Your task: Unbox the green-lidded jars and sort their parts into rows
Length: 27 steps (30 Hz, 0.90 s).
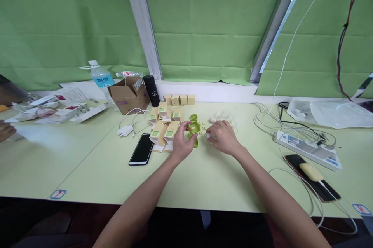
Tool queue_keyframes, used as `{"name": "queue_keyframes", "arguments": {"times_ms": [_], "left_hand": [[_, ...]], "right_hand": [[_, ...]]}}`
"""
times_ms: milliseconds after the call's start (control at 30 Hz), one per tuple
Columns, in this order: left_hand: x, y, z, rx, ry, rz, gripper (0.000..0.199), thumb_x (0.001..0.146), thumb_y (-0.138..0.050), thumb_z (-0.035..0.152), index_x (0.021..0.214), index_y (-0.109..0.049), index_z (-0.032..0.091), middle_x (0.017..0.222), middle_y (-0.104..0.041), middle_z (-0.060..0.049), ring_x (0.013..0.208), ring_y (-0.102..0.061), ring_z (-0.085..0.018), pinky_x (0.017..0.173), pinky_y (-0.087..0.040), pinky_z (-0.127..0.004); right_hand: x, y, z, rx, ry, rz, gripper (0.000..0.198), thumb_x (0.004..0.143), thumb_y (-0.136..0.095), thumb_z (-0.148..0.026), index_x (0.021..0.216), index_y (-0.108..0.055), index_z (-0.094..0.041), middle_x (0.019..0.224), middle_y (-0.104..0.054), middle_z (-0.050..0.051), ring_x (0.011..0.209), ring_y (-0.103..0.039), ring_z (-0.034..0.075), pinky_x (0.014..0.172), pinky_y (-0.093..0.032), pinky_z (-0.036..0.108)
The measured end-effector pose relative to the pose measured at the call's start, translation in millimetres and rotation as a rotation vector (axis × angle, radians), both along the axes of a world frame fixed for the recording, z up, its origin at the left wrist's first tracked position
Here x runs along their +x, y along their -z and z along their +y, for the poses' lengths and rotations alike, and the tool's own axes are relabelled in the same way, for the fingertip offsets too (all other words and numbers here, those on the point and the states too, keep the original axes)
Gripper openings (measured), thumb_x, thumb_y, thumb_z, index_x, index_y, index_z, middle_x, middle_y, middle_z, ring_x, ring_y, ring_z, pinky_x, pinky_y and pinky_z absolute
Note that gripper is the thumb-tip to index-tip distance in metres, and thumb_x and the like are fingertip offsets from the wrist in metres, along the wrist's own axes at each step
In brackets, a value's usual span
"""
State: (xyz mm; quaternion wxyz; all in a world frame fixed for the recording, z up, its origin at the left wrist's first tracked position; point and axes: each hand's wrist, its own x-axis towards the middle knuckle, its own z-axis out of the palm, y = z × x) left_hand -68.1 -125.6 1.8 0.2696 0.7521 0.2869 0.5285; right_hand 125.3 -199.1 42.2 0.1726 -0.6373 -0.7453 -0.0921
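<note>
1. The left hand (183, 142) is curling its thumb and fingers around a small green plastic case (194, 127), gripping it at the fingertips, slightly above the table (204, 180).
2. The right hand (224, 138) is facing it across a narrow gap, its fingers bending closely together and pinching a small white piece (208, 135), which they are partly hiding.
3. Two more green cases (193, 117) are resting near the left hand: one just beyond the held case, one beside the thumb.
4. Tiny yellow-green pieces (201, 128) are lying between the two hands.
5. Clear plastic pieces (230, 116) are spreading just beyond the right hand.
6. Small tan cartons (161, 129) are standing and stacking up just left of the left hand, with a black phone (141, 149) lying farther left.
7. Well to the right of the right hand, a white power strip (309, 150) is sitting among cables.
</note>
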Motion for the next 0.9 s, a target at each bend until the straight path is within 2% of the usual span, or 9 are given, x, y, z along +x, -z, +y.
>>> {"name": "queue_keyframes", "arguments": {"times_ms": [67,133,300,400,467,633,900], "left_hand": [[0.1,0.7,-0.2,-0.002,-0.002,0.003,0.042,0.086,-0.067,0.026,0.125,-0.053,0.023,0.119,-0.066,-0.008,0.105,-0.067,-0.022,0.094,-0.055,-0.039],[0.3,1.3,-0.7,-0.005,-0.001,0.008,0.042,0.086,-0.068,0.026,0.125,-0.053,0.023,0.118,-0.067,-0.008,0.104,-0.067,-0.022,0.094,-0.055,-0.040],[0.7,1.6,-2.3,-0.016,0.004,0.011,0.043,0.086,-0.068,0.026,0.126,-0.053,0.023,0.117,-0.067,-0.008,0.103,-0.067,-0.022,0.093,-0.055,-0.039],[0.8,1.6,-3.2,-0.017,0.012,0.011,0.042,0.086,-0.067,0.026,0.126,-0.054,0.023,0.117,-0.067,-0.008,0.105,-0.067,-0.022,0.095,-0.055,-0.039],[1.1,2.1,-3.5,-0.019,0.024,0.010,0.042,0.087,-0.067,0.027,0.126,-0.054,0.022,0.118,-0.067,-0.008,0.107,-0.067,-0.022,0.096,-0.055,-0.038],[1.7,3.3,-3.1,-0.029,0.037,0.001,0.042,0.086,-0.068,0.028,0.126,-0.055,0.022,0.120,-0.067,-0.008,0.108,-0.067,-0.023,0.095,-0.055,-0.038],[1.8,1.7,-4.0,-0.030,0.092,-0.010,0.042,0.087,-0.067,0.027,0.127,-0.055,0.023,0.121,-0.067,-0.008,0.109,-0.067,-0.022,0.098,-0.054,-0.038]], "right_hand": [[-2.5,3.4,-21.4,0.038,-0.065,-0.041,0.015,0.079,-0.072,-0.014,0.091,-0.072,-0.022,0.094,-0.077,0.006,0.106,-0.061,0.030,0.092,-0.039,0.044],[-1.1,10.4,-40.4,0.062,-0.068,-0.089,0.017,0.079,-0.072,-0.011,0.092,-0.071,-0.022,0.093,-0.076,0.008,0.103,-0.060,0.030,0.089,-0.040,0.044],[13.3,32.5,-64.2,0.089,0.045,-0.127,0.024,0.080,-0.068,-0.007,0.099,-0.068,-0.021,0.098,-0.072,0.009,0.090,-0.062,0.027,0.072,-0.042,0.038],[17.1,39.9,-66.0,0.023,0.109,-0.109,0.025,0.083,-0.064,-0.006,0.103,-0.067,-0.021,0.101,-0.069,0.008,0.076,-0.062,0.021,0.060,-0.038,0.033],[15.9,40.3,-65.7,-0.062,0.142,-0.108,0.024,0.086,-0.061,-0.007,0.105,-0.066,-0.021,0.103,-0.068,0.008,0.074,-0.062,0.019,0.058,-0.037,0.031],[9.2,30.7,-66.9,-0.244,0.203,-0.140,0.025,0.092,-0.056,-0.014,0.115,-0.065,-0.019,0.115,-0.067,0.011,0.086,-0.067,0.022,0.064,-0.042,0.031],[7.6,18.2,-69.7,-0.300,0.229,-0.082,0.038,0.090,-0.059,-0.015,0.128,-0.059,-0.020,0.122,-0.066,0.011,0.097,-0.068,0.024,0.068,-0.043,0.030]]}}
